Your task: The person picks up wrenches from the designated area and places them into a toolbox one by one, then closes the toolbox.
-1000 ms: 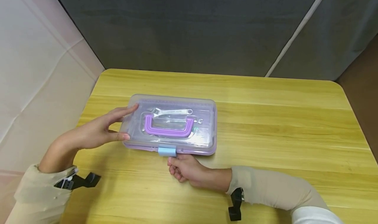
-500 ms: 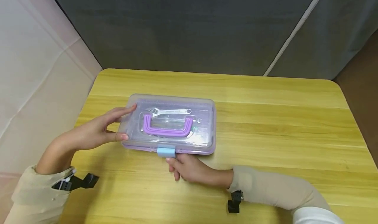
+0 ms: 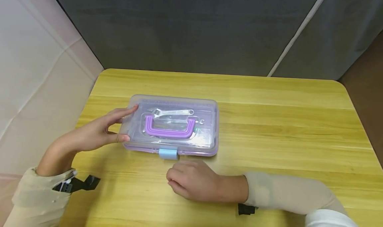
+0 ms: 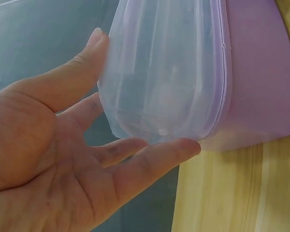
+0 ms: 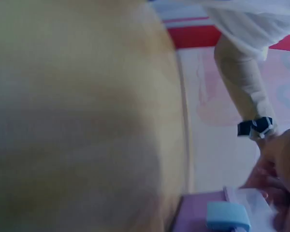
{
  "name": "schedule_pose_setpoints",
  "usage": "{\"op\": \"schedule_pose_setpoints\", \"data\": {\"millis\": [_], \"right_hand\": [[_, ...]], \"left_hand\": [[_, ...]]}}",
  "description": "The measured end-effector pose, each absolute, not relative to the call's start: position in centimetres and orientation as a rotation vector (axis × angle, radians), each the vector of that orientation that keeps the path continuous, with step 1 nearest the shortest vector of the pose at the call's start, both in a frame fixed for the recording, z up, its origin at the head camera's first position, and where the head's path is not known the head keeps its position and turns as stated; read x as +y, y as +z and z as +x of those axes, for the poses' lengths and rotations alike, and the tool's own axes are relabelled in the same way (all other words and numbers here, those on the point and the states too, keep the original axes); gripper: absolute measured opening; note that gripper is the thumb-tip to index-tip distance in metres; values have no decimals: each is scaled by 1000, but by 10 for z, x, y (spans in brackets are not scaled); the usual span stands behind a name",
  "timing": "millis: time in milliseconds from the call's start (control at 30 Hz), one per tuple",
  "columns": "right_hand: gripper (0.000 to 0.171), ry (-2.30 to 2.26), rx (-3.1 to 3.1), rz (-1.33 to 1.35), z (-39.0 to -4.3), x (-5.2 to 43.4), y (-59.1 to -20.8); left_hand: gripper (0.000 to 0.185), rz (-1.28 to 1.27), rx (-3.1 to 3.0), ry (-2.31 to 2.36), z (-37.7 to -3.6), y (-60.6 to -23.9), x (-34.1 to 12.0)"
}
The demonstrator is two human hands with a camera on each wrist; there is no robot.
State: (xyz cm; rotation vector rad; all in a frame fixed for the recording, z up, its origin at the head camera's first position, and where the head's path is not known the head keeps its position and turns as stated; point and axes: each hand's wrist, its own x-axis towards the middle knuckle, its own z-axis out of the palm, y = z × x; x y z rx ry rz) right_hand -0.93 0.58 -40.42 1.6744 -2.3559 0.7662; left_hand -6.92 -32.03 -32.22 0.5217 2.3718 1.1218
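Note:
A toolbox point(image 3: 206, 134) with a clear lid, purple base and purple handle point(image 3: 170, 133) lies flat on the table, lid down. A light blue latch point(image 3: 168, 154) sits at its front edge. An adjustable wrench point(image 3: 175, 112) and a small open-ended wrench end point(image 3: 202, 122) show through the lid. My left hand point(image 3: 98, 130) holds the box's left end, thumb and fingers spread across it; the left wrist view shows fingertips touching the lid's edges. Just in front of the latch, my right hand point(image 3: 194, 180) is curled, back upward, apart from the box. Its fingertips are mostly hidden.
The wooden table point(image 3: 284, 130) extends to the right of the box. Behind it hangs a dark grey curtain point(image 3: 179, 31), and a white sheet point(image 3: 39, 70) stands along the left side. Camera mounts are strapped at both wrists.
My right hand has left the underside of the latch, drawn back toward me, and turned its back upward with fingers curled. My left hand and the toolbox stay put.

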Motion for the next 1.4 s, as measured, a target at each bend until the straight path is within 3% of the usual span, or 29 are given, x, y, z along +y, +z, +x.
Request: {"op": "schedule_pose_setpoints", "data": {"millis": [100, 300, 367, 533, 600, 967, 1067, 1267, 1400], "right_hand": [[12, 392, -2059, 1427, -16, 6, -403], [84, -60, -2176, 1118, -26, 4, -406], [82, -127, -2175, 1076, -28, 2, -410], [44, -132, -2087, 999, -32, -4, -418], [37, -119, -2068, 992, -33, -6, -419], [28, -120, -2040, 964, -32, -13, -420], [36, -122, -2110, 999, -29, -11, -416], [92, 69, -2488, 1218, -19, 4, -387], [85, 524, -2647, 1365, -26, 19, -366]], "left_hand": [[92, 530, 2374, 1129, -70, -323, -320], [91, 550, 2387, 1116, -71, -324, -320], [91, 551, 2386, 1113, -71, -324, -320], [91, 541, 2381, 1118, -71, -325, -321], [91, 540, 2374, 1127, -70, -325, -322], [90, 549, 2358, 1143, -70, -326, -323], [90, 557, 2356, 1150, -70, -327, -324], [91, 641, 2362, 1177, -71, -331, -328], [91, 716, 2404, 1113, -71, -332, -333]]}}
